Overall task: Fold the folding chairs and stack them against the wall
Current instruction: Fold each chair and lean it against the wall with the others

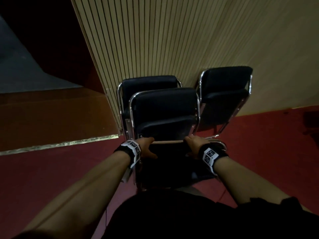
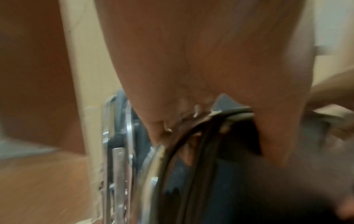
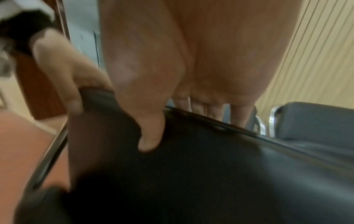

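Observation:
A black padded folding chair (image 1: 172, 163) with a chrome frame stands folded right in front of me. My left hand (image 1: 146, 146) grips the left of its top edge and my right hand (image 1: 194, 144) grips the right. In the right wrist view the thumb lies on the black pad (image 3: 210, 166) and the fingers (image 3: 214, 110) curl over its far edge. In the left wrist view the fingers (image 2: 159, 130) hook over the chair's rim (image 2: 191, 151). Two folded chairs (image 1: 164, 107) lean one behind the other on the ribbed beige wall (image 1: 172, 40), just beyond the held one. A third (image 1: 224, 94) leans to their right.
A brown wooden step (image 1: 51, 114) with a metal edge strip (image 1: 60, 144) runs along the left, meeting the wall's corner. Red carpet (image 1: 267, 144) covers the floor on both sides. A dark shape (image 1: 310, 121) sits at the right edge.

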The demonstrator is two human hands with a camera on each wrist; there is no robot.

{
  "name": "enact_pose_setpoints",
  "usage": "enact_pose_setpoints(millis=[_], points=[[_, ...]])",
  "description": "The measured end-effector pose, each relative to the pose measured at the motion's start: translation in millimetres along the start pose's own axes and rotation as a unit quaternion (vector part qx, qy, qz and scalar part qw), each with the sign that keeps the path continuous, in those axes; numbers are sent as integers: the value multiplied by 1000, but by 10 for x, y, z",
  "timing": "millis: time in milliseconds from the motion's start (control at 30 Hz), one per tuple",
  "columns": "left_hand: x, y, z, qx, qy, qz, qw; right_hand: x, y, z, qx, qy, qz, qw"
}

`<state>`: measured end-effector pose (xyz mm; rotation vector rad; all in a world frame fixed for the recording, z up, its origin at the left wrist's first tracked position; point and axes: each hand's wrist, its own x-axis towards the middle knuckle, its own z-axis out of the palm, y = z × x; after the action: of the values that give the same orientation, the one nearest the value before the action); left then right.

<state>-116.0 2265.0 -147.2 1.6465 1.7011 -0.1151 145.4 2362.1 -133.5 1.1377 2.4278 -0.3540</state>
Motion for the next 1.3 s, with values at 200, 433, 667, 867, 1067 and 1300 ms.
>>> enact_pose_setpoints(millis=[200, 433, 667, 867, 1067, 1300], points=[[20, -86, -154, 58, 93, -103, 989, 709, -41, -263, -43, 38, -91, 994], [106, -103, -183, -27, 244, -277, 929, 1415, 29, -434, -26, 54, -90, 994], [21, -195, -147, -156, 170, -273, 934, 1721, 18, -500, -55, 103, -81, 990], [-157, -214, -153, -196, 137, -257, 936, 1730, -141, -681, -72, 87, -31, 993], [-215, -556, -404, -151, 89, -225, 958, 1640, -468, -764, -101, -8, 84, 991], [82, -672, -863, -32, -4, -87, 996, 1350, -892, -809, -27, 7, 119, 993]])
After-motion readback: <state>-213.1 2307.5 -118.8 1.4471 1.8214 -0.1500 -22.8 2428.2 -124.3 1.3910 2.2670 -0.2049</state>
